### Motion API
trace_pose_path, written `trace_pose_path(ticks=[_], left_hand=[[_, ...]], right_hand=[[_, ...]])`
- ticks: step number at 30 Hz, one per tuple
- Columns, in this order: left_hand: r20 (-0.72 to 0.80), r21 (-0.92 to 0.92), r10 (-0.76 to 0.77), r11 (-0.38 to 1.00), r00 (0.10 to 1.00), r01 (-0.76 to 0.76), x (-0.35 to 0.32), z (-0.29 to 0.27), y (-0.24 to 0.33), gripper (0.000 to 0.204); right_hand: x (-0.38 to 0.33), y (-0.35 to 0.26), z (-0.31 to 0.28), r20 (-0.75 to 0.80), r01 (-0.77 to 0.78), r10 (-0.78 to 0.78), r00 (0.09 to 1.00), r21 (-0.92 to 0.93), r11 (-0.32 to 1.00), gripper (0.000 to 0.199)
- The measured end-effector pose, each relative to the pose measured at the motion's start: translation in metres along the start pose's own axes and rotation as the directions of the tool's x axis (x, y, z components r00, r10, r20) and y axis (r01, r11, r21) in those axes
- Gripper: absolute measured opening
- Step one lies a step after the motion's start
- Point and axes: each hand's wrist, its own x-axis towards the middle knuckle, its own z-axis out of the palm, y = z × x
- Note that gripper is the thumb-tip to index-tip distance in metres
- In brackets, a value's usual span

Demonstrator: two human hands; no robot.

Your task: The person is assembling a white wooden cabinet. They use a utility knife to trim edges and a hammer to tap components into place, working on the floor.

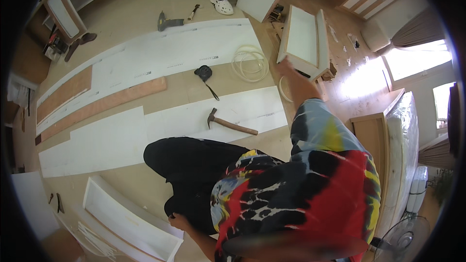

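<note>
"Grip on the right hand (287, 69)?"

"Can't tell from my feed. Hand at the near left corner of the white wood-edged box (302, 34); contact unclear. Left hand (178, 221) by the dark trousers (194, 165), fingers partly hidden, hold unreadable too."

"Box position?"

"Beyond the right end of the long white board (228, 34)."

"Handling advice?"

"My judgement: seat the fingers squarely on the wooden edge before putting weight there; square up, since the arm is well outstretched. Mind the hammer (233, 125) on the nearer board (267, 103)."
</note>
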Motion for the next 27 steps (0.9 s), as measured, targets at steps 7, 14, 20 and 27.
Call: trace_pose_path(ticks=[7, 14, 20, 27], left_hand=[[0.032, 0.082, -0.107, 0.991, 0.994, 0.104, 0.008, -0.004, 0.01, 0.042], [0.051, 0.146, 0.013, 0.989, 0.999, -0.021, 0.024, 0.0, -0.009, 0.043], [0.128, 0.107, 0.095, 0.988, 0.987, -0.109, 0.017, 0.002, -0.006, 0.044], [0.048, 0.073, 0.145, 0.986, 0.988, -0.149, 0.019, -0.016, -0.005, 0.046]], right_hand=[[-0.044, 0.096, -0.014, 0.163, -0.408, 0.393, 0.905, 0.597, 0.691, 0.093], [-0.096, 0.049, -0.024, 0.224, -0.439, 0.381, 0.897, 0.56, 0.703, 0.088], [-0.089, 0.081, -0.004, 0.265, -0.516, 0.449, 0.854, 0.547, 0.659, 0.089], [-0.102, 0.051, -0.018, 0.262, -0.46, 0.388, 0.884, 0.637, 0.619, 0.096]])
